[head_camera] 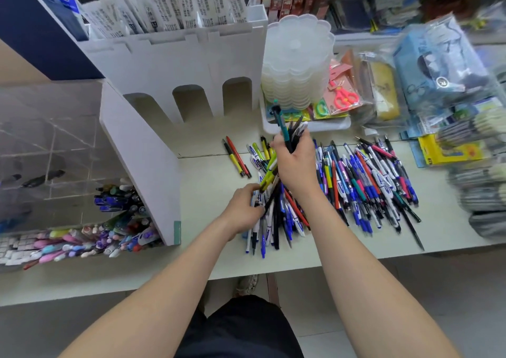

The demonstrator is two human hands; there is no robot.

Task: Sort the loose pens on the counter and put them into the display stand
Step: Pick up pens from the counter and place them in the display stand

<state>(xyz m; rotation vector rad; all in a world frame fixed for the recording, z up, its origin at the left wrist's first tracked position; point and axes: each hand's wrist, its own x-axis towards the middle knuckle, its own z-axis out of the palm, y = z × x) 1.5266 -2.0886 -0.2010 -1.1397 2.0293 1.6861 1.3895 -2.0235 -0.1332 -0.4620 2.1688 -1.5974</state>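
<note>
Sorting looks early: right hand [297,163] fingers clench an upright bundle of pens [284,132] above the pile, left hand [243,207] fingers curl round some of the loose pens [369,182] on the counter [213,251]. Most appear unsorted; display stand [142,166] at left is part-filled. Bare counter lies btwn pile & stand; pen tips near front edge, packets [438,64] crowd right

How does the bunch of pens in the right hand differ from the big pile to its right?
The bunch stands nearly upright, gripped by the right hand; the pile lies flat on the counter. The bunch holds few pens, mostly dark with one teal pen; the pile holds many, blue, white, red and pink. Both are pens.
</note>
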